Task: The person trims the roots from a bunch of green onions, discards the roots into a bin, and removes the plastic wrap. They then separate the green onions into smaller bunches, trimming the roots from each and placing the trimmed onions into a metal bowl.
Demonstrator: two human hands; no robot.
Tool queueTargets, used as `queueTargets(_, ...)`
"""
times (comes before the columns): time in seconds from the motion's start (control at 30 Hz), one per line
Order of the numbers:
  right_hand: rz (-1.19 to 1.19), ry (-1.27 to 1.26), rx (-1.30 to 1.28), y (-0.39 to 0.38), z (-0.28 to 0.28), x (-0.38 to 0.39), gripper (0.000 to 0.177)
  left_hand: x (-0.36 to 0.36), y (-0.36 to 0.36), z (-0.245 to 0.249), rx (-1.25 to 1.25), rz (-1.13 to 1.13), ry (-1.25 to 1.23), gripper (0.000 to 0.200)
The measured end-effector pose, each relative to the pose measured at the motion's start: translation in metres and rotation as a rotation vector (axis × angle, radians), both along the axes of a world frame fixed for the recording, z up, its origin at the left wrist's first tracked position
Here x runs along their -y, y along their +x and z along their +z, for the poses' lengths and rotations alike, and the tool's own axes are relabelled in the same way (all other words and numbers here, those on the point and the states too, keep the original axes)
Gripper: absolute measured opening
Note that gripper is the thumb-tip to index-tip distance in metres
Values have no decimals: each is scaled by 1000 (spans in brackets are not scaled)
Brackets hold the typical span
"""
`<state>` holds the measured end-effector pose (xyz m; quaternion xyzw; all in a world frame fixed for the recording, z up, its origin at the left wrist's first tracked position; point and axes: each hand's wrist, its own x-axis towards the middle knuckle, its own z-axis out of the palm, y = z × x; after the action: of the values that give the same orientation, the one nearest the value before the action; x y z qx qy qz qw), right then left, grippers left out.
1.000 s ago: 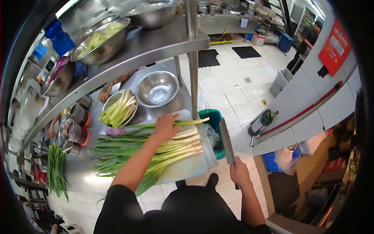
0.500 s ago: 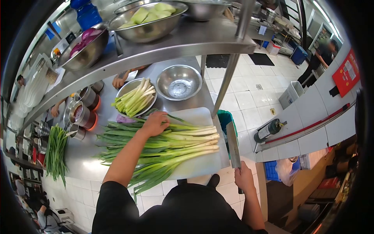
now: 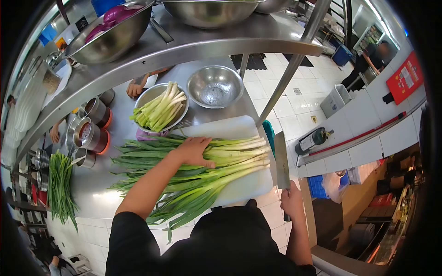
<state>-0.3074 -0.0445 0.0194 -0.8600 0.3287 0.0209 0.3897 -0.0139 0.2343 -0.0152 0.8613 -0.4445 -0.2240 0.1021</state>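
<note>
A large bunch of leeks [image 3: 230, 158] lies across a white cutting board [image 3: 246, 186], white ends to the right, green leaves hanging past the board to the left and toward me. My left hand [image 3: 195, 152] rests on the middle of the stalks, thumb and fingers spread. At the board's right side, my right hand [image 3: 292, 202] is wrapped round the handle of a cleaver [image 3: 282, 161]. Its broad blade points up and away from me, apart from the leeks. Behind the board, a steel bowl [image 3: 186, 110] holds trimmed leek stalks [image 3: 162, 106], beside a perforated steel bowl [image 3: 215, 87].
A steel shelf [image 3: 193, 49] with bowls crosses above the table, its post [image 3: 285, 83] at the right. Thin green stalks [image 3: 61, 188] and metal pots [image 3: 94, 135] sit on the left. Another person's hand [image 3: 136, 87] is across the table; a person [image 3: 368, 60] stands far right.
My left hand has moved right and toward me along the leeks, its fingers more spread. The cleaver stays in my right hand, a little lower. The camera view has shifted.
</note>
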Motion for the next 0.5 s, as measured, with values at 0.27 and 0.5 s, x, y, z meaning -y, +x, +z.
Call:
queueTargets(0.27, 255, 109, 30, -7, 35, -48, 17, -4, -24, 9, 160, 9, 117, 139)
queueTargets(0.5, 668, 122, -355, -38, 60, -39, 22, -5, -21, 0, 160, 65, 25, 132)
